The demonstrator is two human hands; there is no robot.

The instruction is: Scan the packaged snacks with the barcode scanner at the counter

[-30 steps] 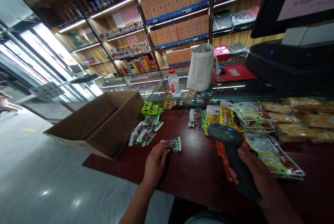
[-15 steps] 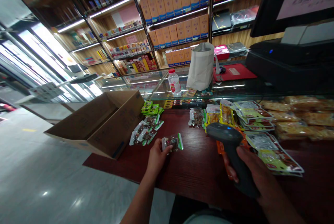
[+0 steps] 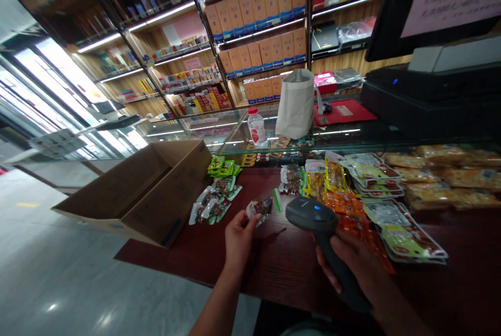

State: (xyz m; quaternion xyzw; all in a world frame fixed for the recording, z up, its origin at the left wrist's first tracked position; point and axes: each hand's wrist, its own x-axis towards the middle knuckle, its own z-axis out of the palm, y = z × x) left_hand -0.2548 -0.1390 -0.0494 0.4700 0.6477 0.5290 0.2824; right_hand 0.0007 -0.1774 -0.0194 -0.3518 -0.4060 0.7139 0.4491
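Between the thumb and fingers of my left hand [image 3: 239, 237] is a small clear snack packet [image 3: 263, 207] with a green edge, held a little above the dark red counter [image 3: 270, 258]. My right hand [image 3: 352, 260] grips the handle of a black barcode scanner [image 3: 313, 215], whose head points left toward the packet. Similar snack packets [image 3: 215, 200] lie in a pile left of my left hand, with green packets [image 3: 224, 166] behind them. Another small group of clear packets [image 3: 291, 178] rests beyond the scanner. Orange packets [image 3: 348, 213] lie partly hidden behind my right hand.
An open cardboard box [image 3: 164, 205] stands at the left. White-and-green pouches [image 3: 407, 231] and wrapped pastry-like packs [image 3: 442, 184] fill the right side. On the glass case behind are a red-capped bottle [image 3: 257, 128], a white bag [image 3: 296, 104] and a monitor [image 3: 422, 12].
My left hand has lifted and tilted the snack packet slightly to the right. The scanner in my right hand has moved left, closer to the packet, uncovering more orange packets. The view has shifted slightly.
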